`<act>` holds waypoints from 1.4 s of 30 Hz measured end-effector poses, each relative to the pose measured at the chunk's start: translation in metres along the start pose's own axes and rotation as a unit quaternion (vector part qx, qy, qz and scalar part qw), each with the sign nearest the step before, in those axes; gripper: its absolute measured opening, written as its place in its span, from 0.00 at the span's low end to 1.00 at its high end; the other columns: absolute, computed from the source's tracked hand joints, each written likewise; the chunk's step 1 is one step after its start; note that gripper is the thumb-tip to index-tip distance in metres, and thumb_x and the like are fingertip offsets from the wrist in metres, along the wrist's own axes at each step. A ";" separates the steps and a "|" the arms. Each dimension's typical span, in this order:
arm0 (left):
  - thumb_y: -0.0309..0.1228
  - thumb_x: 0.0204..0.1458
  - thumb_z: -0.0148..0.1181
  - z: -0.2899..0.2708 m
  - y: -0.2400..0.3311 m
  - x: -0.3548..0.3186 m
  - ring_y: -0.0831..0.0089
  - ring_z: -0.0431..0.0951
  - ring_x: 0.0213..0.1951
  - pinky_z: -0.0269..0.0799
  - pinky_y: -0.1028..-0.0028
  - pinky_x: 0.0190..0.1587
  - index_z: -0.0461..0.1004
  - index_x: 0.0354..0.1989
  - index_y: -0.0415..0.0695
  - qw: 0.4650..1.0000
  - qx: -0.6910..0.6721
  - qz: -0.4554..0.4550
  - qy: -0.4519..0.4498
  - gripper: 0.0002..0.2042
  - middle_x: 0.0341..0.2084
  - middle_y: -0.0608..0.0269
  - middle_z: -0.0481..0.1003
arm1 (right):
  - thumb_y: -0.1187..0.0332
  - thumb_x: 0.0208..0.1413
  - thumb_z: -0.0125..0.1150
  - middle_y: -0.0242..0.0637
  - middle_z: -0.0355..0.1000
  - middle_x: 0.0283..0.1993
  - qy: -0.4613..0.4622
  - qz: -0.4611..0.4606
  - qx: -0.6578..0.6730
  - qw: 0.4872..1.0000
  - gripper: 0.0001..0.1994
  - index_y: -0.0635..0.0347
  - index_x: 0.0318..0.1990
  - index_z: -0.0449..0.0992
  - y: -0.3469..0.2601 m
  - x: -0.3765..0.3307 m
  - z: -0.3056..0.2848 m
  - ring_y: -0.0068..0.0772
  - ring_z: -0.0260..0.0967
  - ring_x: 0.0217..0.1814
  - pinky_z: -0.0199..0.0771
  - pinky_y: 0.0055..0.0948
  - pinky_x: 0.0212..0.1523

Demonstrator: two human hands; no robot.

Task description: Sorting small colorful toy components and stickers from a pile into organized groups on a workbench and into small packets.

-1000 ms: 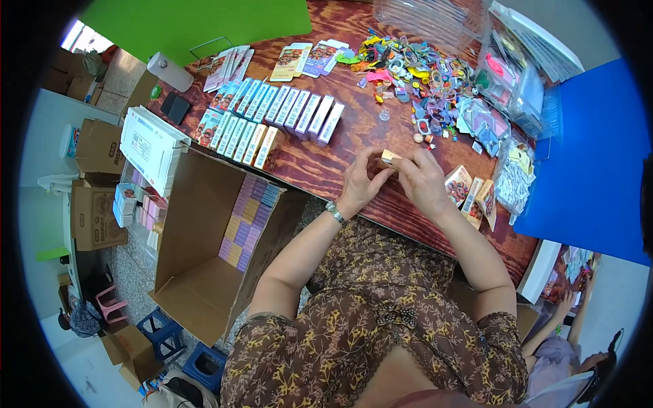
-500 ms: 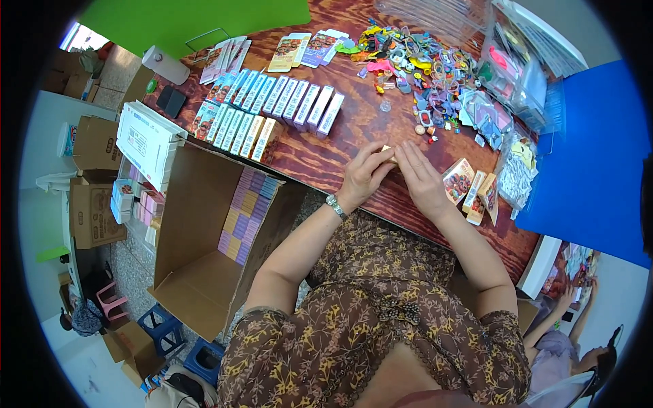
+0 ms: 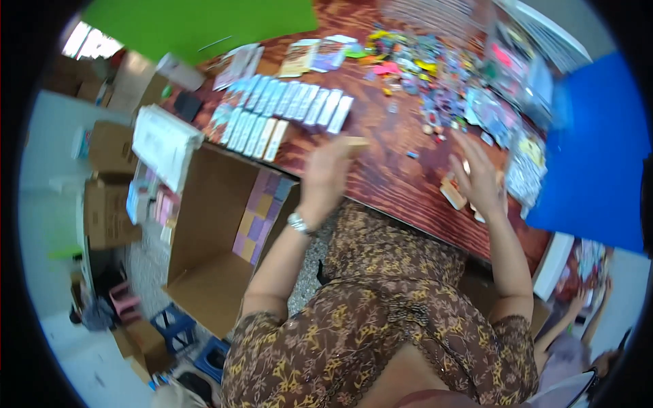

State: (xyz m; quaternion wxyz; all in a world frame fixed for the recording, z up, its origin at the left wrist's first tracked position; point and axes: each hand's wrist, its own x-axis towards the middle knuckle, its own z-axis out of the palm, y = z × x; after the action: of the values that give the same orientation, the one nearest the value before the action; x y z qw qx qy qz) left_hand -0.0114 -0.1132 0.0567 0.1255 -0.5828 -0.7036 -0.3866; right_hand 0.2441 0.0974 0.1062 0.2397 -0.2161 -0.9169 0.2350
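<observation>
My left hand (image 3: pixel 325 178), blurred by motion, is closed on a small tan box (image 3: pixel 357 143) that sticks out past its fingers. It is just above the table, to the right of the rows of small upright boxes (image 3: pixel 277 102). My right hand (image 3: pixel 478 178) is open with its fingers apart, over a few small picture boxes (image 3: pixel 453 193) at the table's right side. The hand partly hides these boxes. Beyond it lies a heap of small colourful trinkets (image 3: pixel 435 75). A small blue piece (image 3: pixel 412 155) lies on the table between my hands.
A large open carton (image 3: pixel 211 224) with packed boxes stands below the table's left edge. Flat printed cards (image 3: pixel 299 58) lie at the back. Plastic bags (image 3: pixel 527 163), a blue panel (image 3: pixel 592 149) and a co-worker's arms (image 3: pixel 575 309) are on the right.
My hands have parted. The left has moved left with the small box, and the right has moved right to the picture boxes and spread its fingers. The whole view has shifted slightly.
</observation>
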 end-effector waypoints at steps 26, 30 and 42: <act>0.37 0.44 0.76 0.030 0.063 0.019 0.47 0.62 0.66 0.56 0.52 0.68 0.50 0.72 0.35 0.969 -0.200 0.003 -0.143 0.50 0.66 0.41 0.59 | 0.50 0.37 0.82 0.44 0.69 0.55 -0.157 -0.019 0.117 0.980 0.42 0.57 0.58 0.66 0.006 0.009 0.004 0.48 0.68 0.61 0.69 0.43 0.59; 0.38 0.41 0.79 0.069 0.079 0.032 0.49 0.68 0.62 0.69 0.56 0.60 0.45 0.74 0.36 0.900 -0.382 -0.052 -0.202 0.55 0.66 0.42 0.58 | 0.51 0.34 0.84 0.44 0.69 0.56 -0.161 0.015 0.190 0.968 0.47 0.58 0.62 0.64 -0.007 0.015 0.012 0.46 0.69 0.61 0.68 0.42 0.62; 0.32 0.38 0.80 0.105 0.073 0.007 0.57 0.76 0.53 0.75 0.64 0.53 0.62 0.62 0.41 0.944 -0.273 -0.098 -0.159 0.42 0.53 0.51 0.72 | 0.66 0.48 0.72 0.50 0.73 0.55 -0.114 0.166 -0.280 0.939 0.38 0.51 0.68 0.61 0.185 0.037 -0.037 0.56 0.70 0.58 0.73 0.46 0.57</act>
State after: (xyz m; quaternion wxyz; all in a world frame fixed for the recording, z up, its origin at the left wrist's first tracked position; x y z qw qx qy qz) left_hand 0.0817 -0.0341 0.0202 -0.1902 -0.5771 -0.6353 -0.4766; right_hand 0.2872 0.2762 0.0486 0.0208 -0.3957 -0.9177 0.0288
